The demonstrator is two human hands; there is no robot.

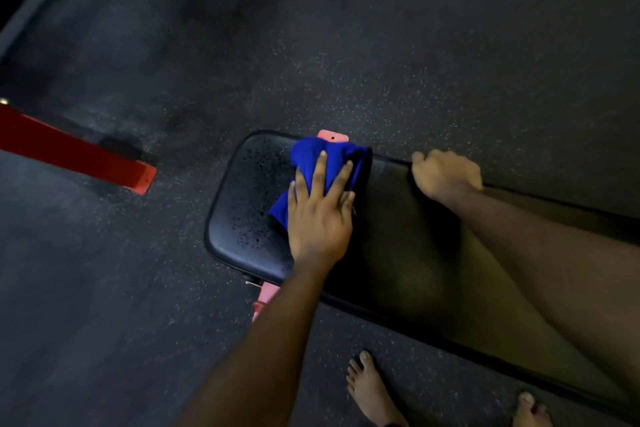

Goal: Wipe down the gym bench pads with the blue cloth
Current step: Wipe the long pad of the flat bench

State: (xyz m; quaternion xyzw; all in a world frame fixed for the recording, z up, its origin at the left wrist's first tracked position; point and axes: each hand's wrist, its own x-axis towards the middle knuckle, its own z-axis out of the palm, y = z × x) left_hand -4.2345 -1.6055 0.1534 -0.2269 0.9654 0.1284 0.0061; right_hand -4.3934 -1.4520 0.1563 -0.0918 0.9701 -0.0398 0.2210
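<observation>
A black padded gym bench (pixel 242 218) runs from the centre toward the lower right. Its near end is speckled with wet droplets. The blue cloth (pixel 315 158) lies bunched on the pad, and my left hand (pixel 320 215) presses flat on it with straight, spread fingers. My right hand (pixel 445 175) curls over the far edge of the bench pad and grips it. Both forearms reach in from the bottom and right.
Dark speckled rubber floor (pixel 346 45) surrounds the bench. A red steel frame foot (pixel 90 156) lies on the floor at left. The bench's pinkish-red base (pixel 265 298) shows below the pad. My bare feet (pixel 372 392) stand beside the bench at the bottom.
</observation>
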